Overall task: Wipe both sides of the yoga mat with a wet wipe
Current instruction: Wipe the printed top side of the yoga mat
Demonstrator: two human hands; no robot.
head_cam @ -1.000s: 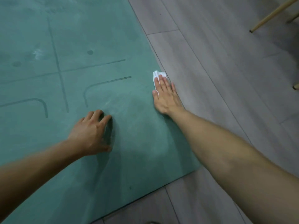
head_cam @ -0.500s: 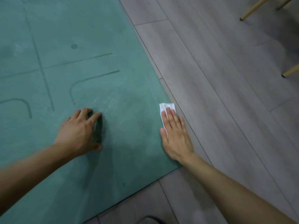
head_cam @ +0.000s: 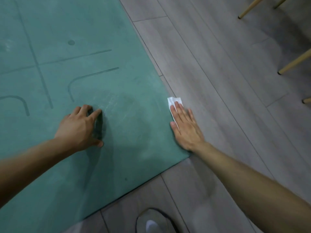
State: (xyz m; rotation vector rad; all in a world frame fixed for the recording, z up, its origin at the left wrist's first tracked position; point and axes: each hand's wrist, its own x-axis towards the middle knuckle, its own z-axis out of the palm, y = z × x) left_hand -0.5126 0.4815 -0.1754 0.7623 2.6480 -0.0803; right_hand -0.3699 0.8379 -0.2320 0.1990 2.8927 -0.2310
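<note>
A grey wood-plank floor (head_cam: 218,84) fills the right half of the view, with pale wooden chair legs (head_cam: 293,62) reaching in at the upper right. A green yoga mat (head_cam: 80,31) lies flat on the floor and covers the left half; its right edge runs diagonally down to a corner near the right wrist. Dark guide lines and one small dot are printed on the mat.

The right hand (head_cam: 186,126) lies flat, fingers straight and close together, palm down over the mat's right edge, partly on the mat and partly on the floor. Under its fingers it presses a folded white wet wipe (head_cam: 173,101), whose far end sticks out beyond the fingertips right at the mat's edge.

The left hand (head_cam: 80,126) rests on the mat well to the left of the right hand, propped on its fingertips and thumb with the fingers bent and the palm raised; it holds nothing and casts a dark shadow beneath it.

At the bottom edge, on the floor just off the mat, part of a slipper (head_cam: 156,221) shows with a pale sock inside it.
</note>
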